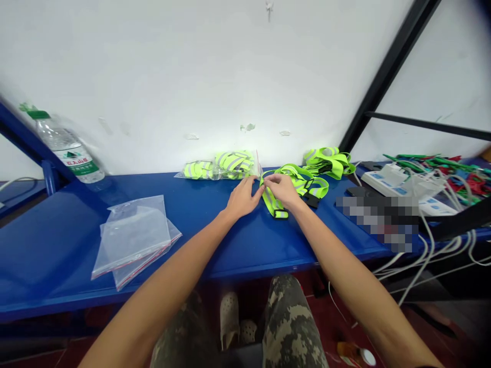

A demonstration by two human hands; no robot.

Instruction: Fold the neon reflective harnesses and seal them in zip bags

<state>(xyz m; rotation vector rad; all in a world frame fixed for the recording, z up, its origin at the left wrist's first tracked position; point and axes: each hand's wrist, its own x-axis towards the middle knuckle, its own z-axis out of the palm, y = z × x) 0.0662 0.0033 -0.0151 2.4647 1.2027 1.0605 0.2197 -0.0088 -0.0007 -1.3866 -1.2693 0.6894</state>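
Both hands meet over a yellow-green reflective strap [271,200] with grey stripes and black buckles, lying on the blue table. My left hand [244,196] has its thumb and fingertips closed on the strap's left edge. Close beside it, my right hand [283,188] pinches the same strap between thumb and fingers. The fingertips partly hide the spot they grip. More of the strap lies loosely coiled just right of the hands. Behind my left hand, clear bags [235,161] hold folded straps of the same kind. Another bundle of straps [330,161] rests against the wall at the right.
Several flat clear zip bags [134,235] lie at the left of the blue table [215,255]. A water bottle [79,158] stands at the back left. On the right are power strips [399,184], white cables [425,245], red and green items [441,168] and a black post [383,76].
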